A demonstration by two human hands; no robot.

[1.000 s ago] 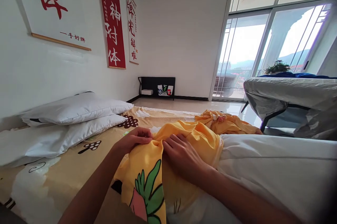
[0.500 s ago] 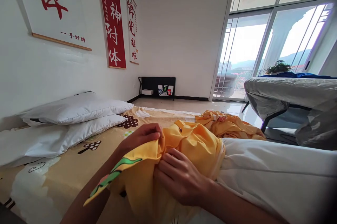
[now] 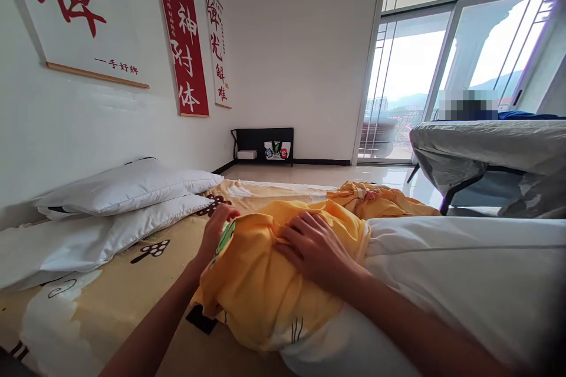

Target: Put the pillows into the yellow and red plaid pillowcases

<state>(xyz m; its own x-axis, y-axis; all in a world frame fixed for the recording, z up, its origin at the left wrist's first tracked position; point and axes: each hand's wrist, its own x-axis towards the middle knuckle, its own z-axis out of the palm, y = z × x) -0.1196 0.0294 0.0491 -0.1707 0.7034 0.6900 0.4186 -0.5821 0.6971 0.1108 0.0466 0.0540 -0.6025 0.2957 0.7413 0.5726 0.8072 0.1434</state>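
A bunched yellow pillowcase [image 3: 265,271] with a green printed patch covers the near end of a white pillow [image 3: 446,265]. The pillow's uncovered part stretches out to the right edge of the view. My left hand [image 3: 217,232] grips the pillowcase at its left end, its fingers partly behind the cloth. On top of the gathered fabric, my right hand [image 3: 316,244] has its fingers bent and closed on a fold. The pillowcase's rim lies around the pillow just right of that hand.
Two white pillows [image 3: 132,188] lie stacked by the left wall on a patterned beige sheet [image 3: 110,300]. Crumpled orange cloth [image 3: 389,203] rests beyond the pillowcase. A plastic-covered table [image 3: 486,135] stands at right; a low black rack [image 3: 260,144] is against the far wall.
My left hand has moved left and down with the pillowcase's edge, spreading the cloth. My right hand has shifted up and right over the folds. The printed flap has folded back.
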